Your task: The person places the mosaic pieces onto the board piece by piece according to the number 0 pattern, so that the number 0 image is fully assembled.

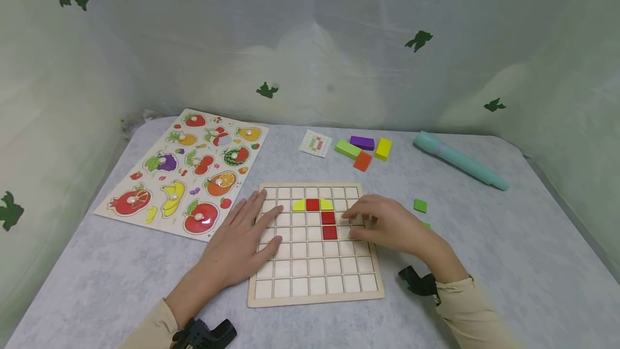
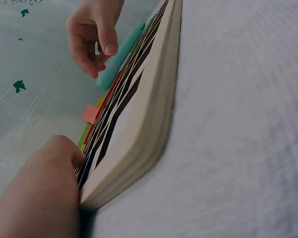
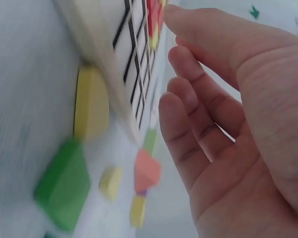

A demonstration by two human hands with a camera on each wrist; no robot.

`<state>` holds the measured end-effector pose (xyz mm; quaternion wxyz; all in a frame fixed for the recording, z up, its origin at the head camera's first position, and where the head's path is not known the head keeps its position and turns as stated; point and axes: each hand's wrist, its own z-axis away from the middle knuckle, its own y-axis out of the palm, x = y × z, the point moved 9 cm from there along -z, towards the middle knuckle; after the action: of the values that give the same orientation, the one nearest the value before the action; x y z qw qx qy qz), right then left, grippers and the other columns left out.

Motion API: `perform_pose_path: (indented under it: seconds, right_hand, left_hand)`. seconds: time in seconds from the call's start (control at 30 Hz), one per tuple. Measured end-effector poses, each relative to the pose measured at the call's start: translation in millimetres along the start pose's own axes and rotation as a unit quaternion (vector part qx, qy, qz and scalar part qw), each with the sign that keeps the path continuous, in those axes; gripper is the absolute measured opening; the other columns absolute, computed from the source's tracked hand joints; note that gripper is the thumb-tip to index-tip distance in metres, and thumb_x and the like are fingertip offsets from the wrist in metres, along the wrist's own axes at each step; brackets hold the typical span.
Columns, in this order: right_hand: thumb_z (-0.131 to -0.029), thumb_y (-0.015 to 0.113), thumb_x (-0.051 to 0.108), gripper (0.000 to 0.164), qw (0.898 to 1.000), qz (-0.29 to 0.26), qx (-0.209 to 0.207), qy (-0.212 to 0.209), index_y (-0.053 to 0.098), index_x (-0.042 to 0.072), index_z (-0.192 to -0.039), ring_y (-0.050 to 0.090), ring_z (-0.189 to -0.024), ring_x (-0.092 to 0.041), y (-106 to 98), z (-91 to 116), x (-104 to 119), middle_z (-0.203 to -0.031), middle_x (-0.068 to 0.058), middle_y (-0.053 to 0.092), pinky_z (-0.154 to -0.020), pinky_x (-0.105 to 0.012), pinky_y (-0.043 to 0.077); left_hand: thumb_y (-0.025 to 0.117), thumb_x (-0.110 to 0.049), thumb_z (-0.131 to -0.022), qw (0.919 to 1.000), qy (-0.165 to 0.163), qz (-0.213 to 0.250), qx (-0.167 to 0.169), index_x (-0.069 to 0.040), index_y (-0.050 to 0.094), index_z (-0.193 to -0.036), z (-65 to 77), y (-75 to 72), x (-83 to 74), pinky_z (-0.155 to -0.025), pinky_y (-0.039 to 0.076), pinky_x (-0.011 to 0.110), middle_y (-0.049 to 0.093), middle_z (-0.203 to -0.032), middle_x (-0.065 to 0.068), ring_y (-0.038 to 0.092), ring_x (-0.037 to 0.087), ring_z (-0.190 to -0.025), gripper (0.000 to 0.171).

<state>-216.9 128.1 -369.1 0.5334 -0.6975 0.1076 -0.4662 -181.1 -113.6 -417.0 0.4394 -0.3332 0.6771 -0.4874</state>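
Observation:
A wooden grid board [image 1: 316,301] lies flat before me. In its cells sit two yellow quarter-round tiles, with a red tile [image 1: 312,205] between them, and two more red tiles [image 1: 329,225] run down below the right one. My left hand [image 1: 237,249] rests on the board's left edge with fingers spread out. Over the right side of the board hovers my right hand [image 1: 387,225], its fingers loosely bent and nothing visible between them. Below that hand, in the right wrist view, a yellow block [image 3: 92,101] lies beside the board's edge, near a green block [image 3: 65,186].
A fruit puzzle board [image 1: 160,187] lies at the left. Behind the grid stand a small pattern card [image 1: 316,143] and green, purple [image 1: 362,142], orange [image 1: 363,161] and yellow blocks. A teal roll [image 1: 460,160] lies at the back right, and a green block [image 1: 420,206] nearer.

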Motion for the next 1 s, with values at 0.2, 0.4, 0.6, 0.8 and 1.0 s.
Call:
perform_pose_path:
  seconds: [0.2,0.4,0.6,0.8,1.0]
  right_hand:
    - [-0.090,0.082,0.022,0.034,1.000,-0.016,-0.007,0.019,0.074,0.018,-0.123,0.059,-0.093,-0.012,-17.2,16.4,-21.7,-0.111,0.008,0.071,-0.077,-0.027,0.056]
    - [-0.088,0.083,0.018,0.035,0.999,-0.013,-0.017,0.036,0.073,0.014,-0.122,0.062,-0.095,-0.020,-38.7,31.2,-38.8,-0.113,0.004,0.073,-0.077,-0.027,0.058]
    - [-0.090,0.082,0.024,0.034,0.997,-0.018,-0.013,0.074,0.073,0.016,-0.122,0.061,-0.099,-0.020,-50.0,46.1,-62.5,-0.116,0.004,0.072,-0.081,-0.027,0.058]
    - [-0.089,0.083,0.027,0.034,0.994,-0.025,0.000,0.108,0.074,0.020,-0.121,0.058,-0.100,-0.017,-53.8,56.7,-82.0,-0.117,0.005,0.070,-0.081,-0.026,0.056]
    - [-0.087,0.084,0.021,0.037,0.988,-0.029,0.028,0.147,0.073,0.021,-0.122,0.056,-0.099,-0.014,-52.0,65.8,-100.9,-0.119,0.005,0.069,-0.079,-0.025,0.055]
  left_hand:
    - [0.056,-0.053,-0.098,1.0000,0.001,-0.003,-0.001,-0.021,0.048,-0.155,-0.8,-0.6,-0.1,-0.129,0.016,0.051,0.022,-0.171,0.015,0.018,0.033,-0.159,0.066]
    - [0.056,-0.052,-0.098,1.0000,0.002,-0.003,-0.001,-0.020,0.048,-0.155,-1.0,-1.1,-0.8,-0.129,0.016,0.051,0.023,-0.171,0.016,0.019,0.033,-0.159,0.066]
    - [0.057,-0.052,-0.098,1.0000,0.002,0.001,-0.004,-0.020,0.049,-0.155,-0.3,-1.3,-1.1,-0.129,0.016,0.051,0.023,-0.171,0.016,0.019,0.033,-0.159,0.065]
    - [0.056,-0.052,-0.099,1.0000,0.003,0.000,-0.006,-0.020,0.049,-0.154,0.4,-0.8,-0.7,-0.129,0.016,0.050,0.023,-0.171,0.016,0.019,0.033,-0.159,0.065]
    - [0.056,-0.052,-0.099,0.9999,0.005,-0.004,-0.008,-0.020,0.049,-0.154,0.1,-1.2,-0.7,-0.129,0.017,0.051,0.024,-0.170,0.017,0.019,0.034,-0.159,0.065]
